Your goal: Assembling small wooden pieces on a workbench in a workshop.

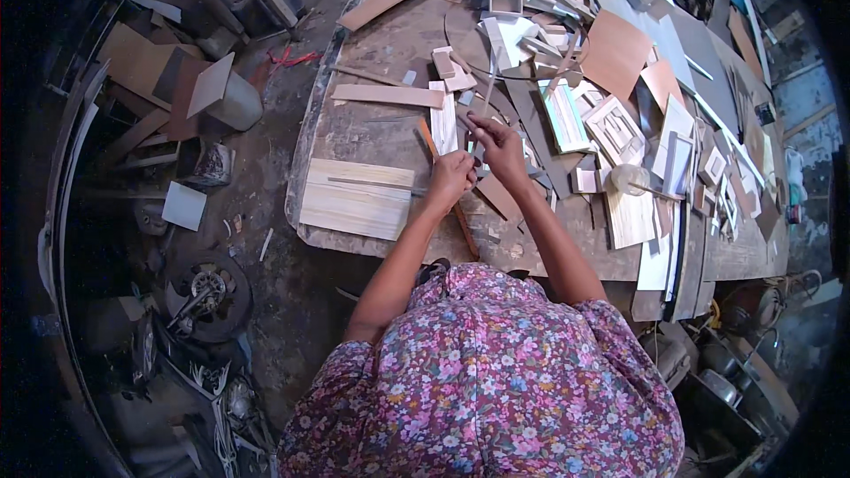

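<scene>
My left hand (453,179) is closed in a fist above the near edge of the workbench. My right hand (500,149) is closed just beside it, slightly farther away, thumb and fingers pinched together. What lies between the fingers of either hand is small and mostly hidden. A thin grey strip (367,182) runs from above a pale wooden board (354,214) toward my left wrist; whether it is held cannot be told. An orange-brown wooden strip (466,232) passes under my left hand. Beyond the hands is a narrow white-painted board (444,128).
The workbench (372,57) carries many wood offcuts, a brown square sheet (617,51), a small box frame (506,2) and a round translucent container (629,179) at right. A wheel (209,288) and scrap crowd the floor at left; metal pots (722,385) stand lower right.
</scene>
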`<state>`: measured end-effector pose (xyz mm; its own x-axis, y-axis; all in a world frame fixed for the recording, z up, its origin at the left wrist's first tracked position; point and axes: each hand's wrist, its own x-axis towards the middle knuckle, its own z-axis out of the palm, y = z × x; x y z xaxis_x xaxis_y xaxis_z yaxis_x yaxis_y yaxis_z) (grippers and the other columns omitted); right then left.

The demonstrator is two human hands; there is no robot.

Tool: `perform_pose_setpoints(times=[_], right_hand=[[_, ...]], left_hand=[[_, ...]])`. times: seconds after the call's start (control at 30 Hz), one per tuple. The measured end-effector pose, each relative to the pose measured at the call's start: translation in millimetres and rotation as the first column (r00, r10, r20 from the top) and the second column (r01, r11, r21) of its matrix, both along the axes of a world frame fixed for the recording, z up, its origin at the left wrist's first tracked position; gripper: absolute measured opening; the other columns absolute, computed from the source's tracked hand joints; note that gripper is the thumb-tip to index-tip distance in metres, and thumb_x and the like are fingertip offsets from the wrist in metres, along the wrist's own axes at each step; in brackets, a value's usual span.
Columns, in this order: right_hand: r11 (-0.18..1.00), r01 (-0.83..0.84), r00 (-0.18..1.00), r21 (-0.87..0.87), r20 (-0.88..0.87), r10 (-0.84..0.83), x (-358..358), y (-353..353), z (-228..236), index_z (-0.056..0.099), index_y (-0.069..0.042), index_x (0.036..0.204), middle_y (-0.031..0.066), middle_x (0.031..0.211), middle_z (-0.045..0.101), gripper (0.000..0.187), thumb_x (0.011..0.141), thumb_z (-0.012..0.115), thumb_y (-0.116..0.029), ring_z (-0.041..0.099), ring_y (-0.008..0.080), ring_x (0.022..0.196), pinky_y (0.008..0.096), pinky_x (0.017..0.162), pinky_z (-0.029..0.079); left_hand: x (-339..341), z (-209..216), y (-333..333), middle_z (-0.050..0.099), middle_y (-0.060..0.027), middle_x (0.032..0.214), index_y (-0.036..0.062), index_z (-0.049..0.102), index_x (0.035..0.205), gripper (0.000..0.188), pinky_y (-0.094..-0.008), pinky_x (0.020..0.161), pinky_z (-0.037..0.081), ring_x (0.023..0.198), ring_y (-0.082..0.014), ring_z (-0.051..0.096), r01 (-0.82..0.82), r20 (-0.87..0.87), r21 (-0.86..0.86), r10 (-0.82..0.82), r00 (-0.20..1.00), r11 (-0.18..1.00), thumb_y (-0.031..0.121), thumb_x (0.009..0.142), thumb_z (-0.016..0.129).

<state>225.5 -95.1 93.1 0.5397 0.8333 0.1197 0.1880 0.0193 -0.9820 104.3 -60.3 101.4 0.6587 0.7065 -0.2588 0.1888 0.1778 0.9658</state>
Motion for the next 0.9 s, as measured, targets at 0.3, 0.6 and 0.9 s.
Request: perform_pose_setpoints(times=[0.3,0.6,0.9], right_hand=[[0.867,-0.306,0.850,-0.394,0.297,0.435,38,-20,3,0.064,-0.014,0.096,0.0115,0.083,0.063,0.022,0.076,0.057,-0.011,0.062,0.0232,0.068,0.0324,0.061,0.046],[0.758,-0.337,0.489,-0.559,0.584,0.648,41,-22,9,0.067,-0.017,0.081,0.0128,0.064,0.059,0.015,0.070,0.058,-0.015,0.057,0.0296,0.056,0.0368,0.051,0.045],[0.761,-0.331,0.444,-0.558,0.620,0.647,38,-20,67,0.067,-0.026,0.089,0.0027,0.092,0.062,0.020,0.076,0.055,-0.016,0.060,0.0230,0.074,0.0319,0.063,0.046]], left_hand=[[3,29,11,0.058,-0.0134,0.074,0.0019,0.059,0.081,0.016,-0.0391,0.063,0.044,0.071,-0.0326,0.055,0.078,-0.172,0.828,0.120,0.978,0.555,0.005,0.077,0.044],[13,24,28,0.057,-0.0199,0.086,0.0013,0.058,0.088,0.019,-0.0408,0.076,0.040,0.083,-0.0358,0.054,0.527,-0.467,0.693,-0.250,0.848,0.493,0.002,0.073,0.048],[14,14,25,0.056,-0.0225,0.078,0.0001,0.059,0.079,0.015,-0.0430,0.067,0.043,0.078,-0.0375,0.056,0.185,-0.180,0.619,-0.092,0.979,0.763,0.011,0.079,0.048]])
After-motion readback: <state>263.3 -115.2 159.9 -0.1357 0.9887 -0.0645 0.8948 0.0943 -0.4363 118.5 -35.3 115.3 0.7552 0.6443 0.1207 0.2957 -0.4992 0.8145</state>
